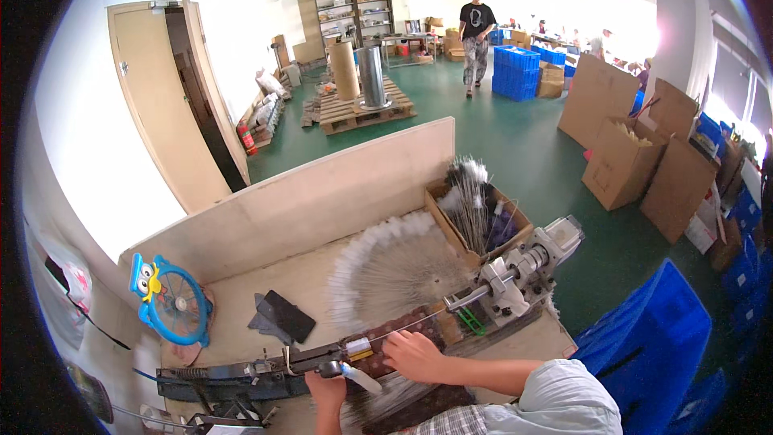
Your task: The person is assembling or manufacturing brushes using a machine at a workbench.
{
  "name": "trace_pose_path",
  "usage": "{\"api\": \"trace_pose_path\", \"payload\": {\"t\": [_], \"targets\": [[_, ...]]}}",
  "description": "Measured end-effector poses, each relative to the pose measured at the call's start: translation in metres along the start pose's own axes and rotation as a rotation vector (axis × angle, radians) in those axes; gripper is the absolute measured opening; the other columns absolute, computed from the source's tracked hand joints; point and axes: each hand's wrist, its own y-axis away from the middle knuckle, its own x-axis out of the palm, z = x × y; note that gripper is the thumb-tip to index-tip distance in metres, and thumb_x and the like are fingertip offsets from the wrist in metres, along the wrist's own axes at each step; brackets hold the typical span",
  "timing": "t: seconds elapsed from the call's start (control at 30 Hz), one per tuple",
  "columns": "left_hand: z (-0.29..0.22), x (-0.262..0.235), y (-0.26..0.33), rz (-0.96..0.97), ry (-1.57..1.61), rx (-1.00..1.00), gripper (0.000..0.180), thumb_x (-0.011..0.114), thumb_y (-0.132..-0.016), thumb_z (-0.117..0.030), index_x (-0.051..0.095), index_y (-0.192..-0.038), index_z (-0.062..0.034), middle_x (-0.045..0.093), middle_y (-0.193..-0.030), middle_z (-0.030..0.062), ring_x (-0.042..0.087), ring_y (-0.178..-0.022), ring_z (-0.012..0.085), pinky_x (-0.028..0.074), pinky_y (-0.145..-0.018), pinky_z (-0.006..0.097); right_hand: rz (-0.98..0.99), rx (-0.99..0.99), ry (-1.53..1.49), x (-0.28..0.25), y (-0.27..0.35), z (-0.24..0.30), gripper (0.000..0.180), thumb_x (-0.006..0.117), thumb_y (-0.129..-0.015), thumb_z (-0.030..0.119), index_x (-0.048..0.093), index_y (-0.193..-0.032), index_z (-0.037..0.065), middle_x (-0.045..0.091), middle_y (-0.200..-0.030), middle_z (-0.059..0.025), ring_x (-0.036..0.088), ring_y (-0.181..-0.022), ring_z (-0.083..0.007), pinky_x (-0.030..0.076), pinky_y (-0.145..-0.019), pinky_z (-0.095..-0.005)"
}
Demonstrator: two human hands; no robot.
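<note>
My left hand (pixel 325 391) is closed around a black round-topped handle (pixel 328 369) at the near side of a long dark machine bed (pixel 233 384). My right hand (pixel 415 357) is to its right, fingers bent and pinched at a thin metal wire (pixel 419 323), though the fingertips are partly hidden. That wire runs from the machine's metal spindle (pixel 467 298) toward a small silver-and-yellow block (pixel 357 347). Just right of my left hand is a white-bristled brush (pixel 362 379). Thin-stemmed brushes with white tips (pixel 354 262) lie fanned out beyond my hands.
A carton of wire-stemmed brushes (pixel 451 221) stands behind the spindle. A dark phone-like slab (pixel 287 316) and a blue cartoon fan (pixel 177 304) are on the left. A blue crate (pixel 652 338) stands at right, cartons (pixel 620 161) farther off. One person (pixel 475 32) stands in the aisle.
</note>
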Motion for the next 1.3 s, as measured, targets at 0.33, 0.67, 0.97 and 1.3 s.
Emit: {"api": "trace_pose_path", "payload": {"t": [0.33, 0.67, 0.97, 1.3], "targets": [[-0.069, 0.000, -0.003, -0.246, -0.589, 0.269, 0.032, 0.075, -0.069, -0.015, 0.064, -0.096, -0.0028, 0.065, -0.099, 0.0147, 0.059, -0.095, 0.0329, 0.044, -0.085, 0.043, 0.304, 0.038, -0.117, 0.023, -0.039, 0.001, 0.028, 0.063, -0.077, 0.020, 0.056, -0.099, 0.004, 0.053, -0.102, -0.0133, 0.055, -0.097, -0.0298, 0.048, -0.077, -0.0415], [-0.025, 0.002, -0.001, -0.082, 0.367, -0.264, 0.025, 0.062, -0.082, -0.013, 0.059, -0.103, -0.0005, 0.063, -0.099, 0.0081, 0.058, -0.092, 0.0219, 0.045, -0.085, 0.039, 0.145, 0.251, -0.171, -0.004, -0.008, -0.030, 0.027, 0.061, -0.080, 0.030, 0.059, -0.097, 0.009, 0.062, -0.091, -0.0093, 0.061, -0.086, -0.0299, 0.050, -0.073, -0.0419], [-0.036, 0.005, 0.001, -0.342, -0.749, -0.086, 0.056, 0.070, -0.069, -0.038, 0.059, -0.116, -0.0083, 0.055, -0.124, 0.0136, 0.048, -0.116, 0.0333, 0.033, -0.099, 0.043, -0.060, 0.165, -0.117, -0.008, 0.022, -0.018, 0.033, 0.062, -0.082, 0.035, 0.058, -0.102, 0.009, 0.055, -0.091, -0.0101, 0.060, -0.086, -0.0273, 0.052, -0.071, -0.0390], [-0.065, -0.003, -0.009, -0.302, -0.748, 0.329, 0.040, 0.068, -0.073, -0.015, 0.061, -0.110, -0.0034, 0.058, -0.116, 0.0182, 0.047, -0.116, 0.0379, 0.031, -0.101, 0.048, 0.302, 0.119, -0.259, -0.011, 0.029, -0.024, 0.023, 0.055, -0.085, 0.031, 0.060, -0.090, 0.009, 0.057, -0.088, -0.0090, 0.060, -0.087, -0.0301, 0.050, -0.069, -0.0429]]}}
